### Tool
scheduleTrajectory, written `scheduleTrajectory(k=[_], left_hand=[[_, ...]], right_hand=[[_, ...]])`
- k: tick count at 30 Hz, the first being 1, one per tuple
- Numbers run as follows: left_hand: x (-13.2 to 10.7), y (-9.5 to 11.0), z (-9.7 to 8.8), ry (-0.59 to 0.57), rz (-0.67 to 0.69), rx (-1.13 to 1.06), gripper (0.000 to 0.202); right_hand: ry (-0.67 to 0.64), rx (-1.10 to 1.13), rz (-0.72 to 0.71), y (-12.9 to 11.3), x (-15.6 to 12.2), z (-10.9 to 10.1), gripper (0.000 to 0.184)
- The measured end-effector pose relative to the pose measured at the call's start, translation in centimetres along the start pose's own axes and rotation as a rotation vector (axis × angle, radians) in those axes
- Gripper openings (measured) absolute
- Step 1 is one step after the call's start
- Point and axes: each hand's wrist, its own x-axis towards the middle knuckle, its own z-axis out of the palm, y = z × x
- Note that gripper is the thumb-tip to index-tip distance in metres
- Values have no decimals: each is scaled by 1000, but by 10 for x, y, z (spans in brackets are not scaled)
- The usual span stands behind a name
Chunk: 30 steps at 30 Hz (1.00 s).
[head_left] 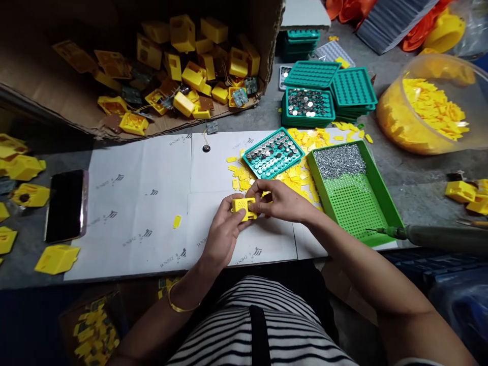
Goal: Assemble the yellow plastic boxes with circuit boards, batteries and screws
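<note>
A small yellow plastic casing (240, 205) with a patch of little holes is held above the white sheet. My left hand (221, 235) grips it from the left, thumb on its face. The fingers of my right hand (282, 201) are pinched together against the casing's right side, over an opening there; what they hold, if anything, is hidden. Just beyond my hands lies a teal tray (272, 152) with rows of button cells. Loose yellow plastic pieces (295, 175) are scattered around that tray, and a single yellow piece (177, 221) rests to the left.
A cardboard box (263, 96) of yellow casings stands at the back left. On the right are a green basket (381, 203) with metal screws, a screwdriver (438, 236) and a clear tub (392, 117) of yellow pieces. A phone (65, 206) lies left; stacked teal trays (308, 119) stand behind.
</note>
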Motion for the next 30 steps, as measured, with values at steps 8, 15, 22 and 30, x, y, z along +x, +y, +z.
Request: scheduleTrajectory(k=[8, 15, 22, 30], left_hand=[[2, 5, 3, 42, -8, -131, 27], [-1, 7, 6, 78, 69, -53, 28], [-2, 5, 1, 60, -36, -72, 28], [-5, 7, 1, 53, -2, -35, 30]], right_hand=[[287, -279, -158, -4, -13, 15, 5], [361, -675, -186, -11, -21, 25, 23], [203, -903, -143, -16, -21, 21, 32], [296, -698, -163, -12, -24, 25, 26]])
